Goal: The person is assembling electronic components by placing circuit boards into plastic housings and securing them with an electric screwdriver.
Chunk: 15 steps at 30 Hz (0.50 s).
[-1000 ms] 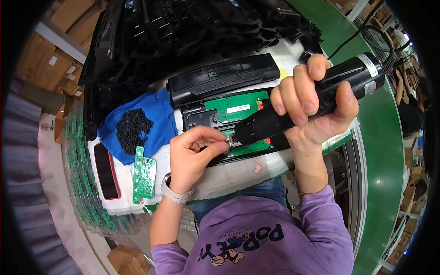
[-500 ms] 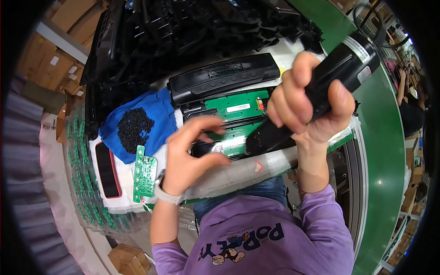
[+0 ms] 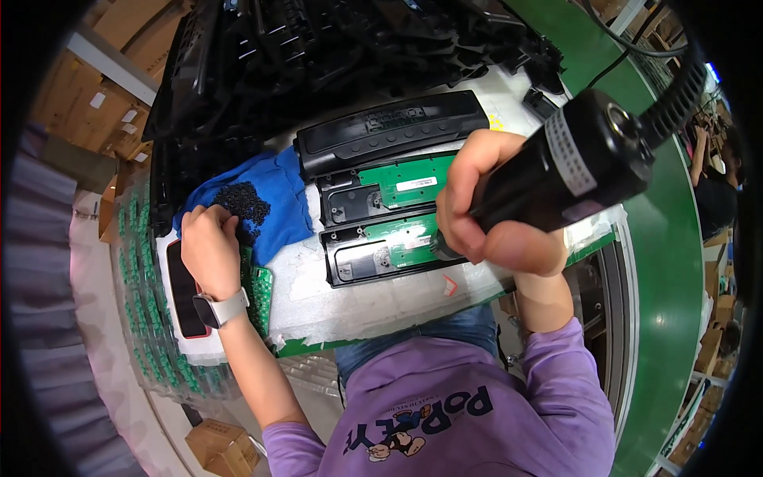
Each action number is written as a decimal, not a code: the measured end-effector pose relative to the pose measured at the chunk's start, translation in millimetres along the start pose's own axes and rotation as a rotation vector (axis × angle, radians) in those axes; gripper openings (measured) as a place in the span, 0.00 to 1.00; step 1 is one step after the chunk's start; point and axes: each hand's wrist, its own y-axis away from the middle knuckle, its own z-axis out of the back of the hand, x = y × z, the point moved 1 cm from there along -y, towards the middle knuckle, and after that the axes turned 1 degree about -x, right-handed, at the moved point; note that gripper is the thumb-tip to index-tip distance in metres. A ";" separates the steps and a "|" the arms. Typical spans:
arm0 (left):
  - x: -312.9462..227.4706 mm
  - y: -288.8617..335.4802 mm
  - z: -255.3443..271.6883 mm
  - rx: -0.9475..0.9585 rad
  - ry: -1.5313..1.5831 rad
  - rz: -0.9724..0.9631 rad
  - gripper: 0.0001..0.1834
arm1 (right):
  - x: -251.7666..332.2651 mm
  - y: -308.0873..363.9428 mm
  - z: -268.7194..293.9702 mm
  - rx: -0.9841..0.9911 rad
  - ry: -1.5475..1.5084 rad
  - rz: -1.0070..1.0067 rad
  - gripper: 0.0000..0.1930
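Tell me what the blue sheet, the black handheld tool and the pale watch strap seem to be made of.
Blue sheet: soft, matte cloth by the look of its folds; fibre unclear.
Black handheld tool: probably mostly hard plastic, smooth and fairly glossy, since light glints off its body.
Pale watch strap: likely silicone or rubber, matte, as it curves smoothly with no visible links.

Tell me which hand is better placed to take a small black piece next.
Likely the left hand: it is at the heap of small black pieces, while the right hand grips a black corded tool away from the blue cloth.
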 end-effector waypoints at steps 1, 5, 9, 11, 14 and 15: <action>-0.9 0.1 -0.8 0.000 -0.001 0.001 0.06 | -1.0 1.1 -2.9 0.007 -0.004 0.021 0.21; -3.7 1.0 -3.9 -0.107 0.051 0.025 0.03 | -5.5 4.5 -13.3 -0.033 0.066 0.080 0.16; -8.7 -1.4 2.2 -0.226 0.155 -0.014 0.04 | -5.0 -0.5 -11.2 0.046 0.221 0.106 0.12; -18.8 -2.7 6.0 -0.158 0.402 0.045 0.05 | -3.0 -4.2 -11.6 0.083 0.301 0.130 0.11; -35.6 2.1 0.0 0.066 1.122 0.102 0.06 | -3.6 -5.7 -10.9 0.100 0.303 0.143 0.11; -47.7 5.3 3.0 0.154 1.261 0.112 0.05 | -3.3 -4.9 -9.1 0.116 0.339 0.166 0.11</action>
